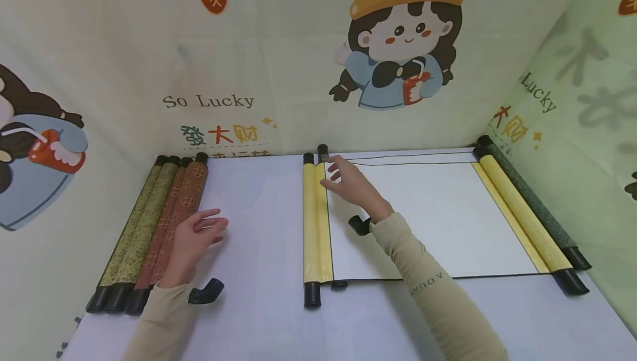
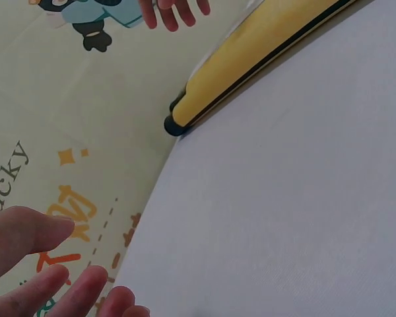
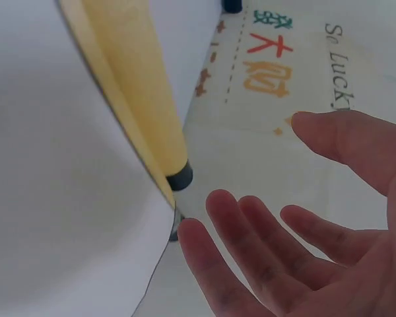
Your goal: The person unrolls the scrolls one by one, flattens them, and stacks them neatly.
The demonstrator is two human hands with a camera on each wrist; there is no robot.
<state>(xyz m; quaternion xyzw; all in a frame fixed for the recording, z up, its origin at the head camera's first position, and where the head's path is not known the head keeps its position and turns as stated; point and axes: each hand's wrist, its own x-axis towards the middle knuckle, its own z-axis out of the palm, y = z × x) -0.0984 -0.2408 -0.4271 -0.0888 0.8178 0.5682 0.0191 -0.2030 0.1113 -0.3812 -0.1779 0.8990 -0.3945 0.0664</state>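
Right hand [image 1: 352, 183], fingers [image 3: 232, 231] apart, near scroll [image 1: 438, 217]

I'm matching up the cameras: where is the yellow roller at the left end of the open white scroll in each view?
Head: the yellow roller runs up the picture, near its centre.
Left wrist: the yellow roller slants across the top, right of centre.
Right wrist: the yellow roller is in the upper left part.
Shared landmark: the "Lucky" wall lettering, partly cut off in the left wrist view.

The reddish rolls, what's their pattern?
The reddish rolls have pale flower-like outlines, best in the head view.
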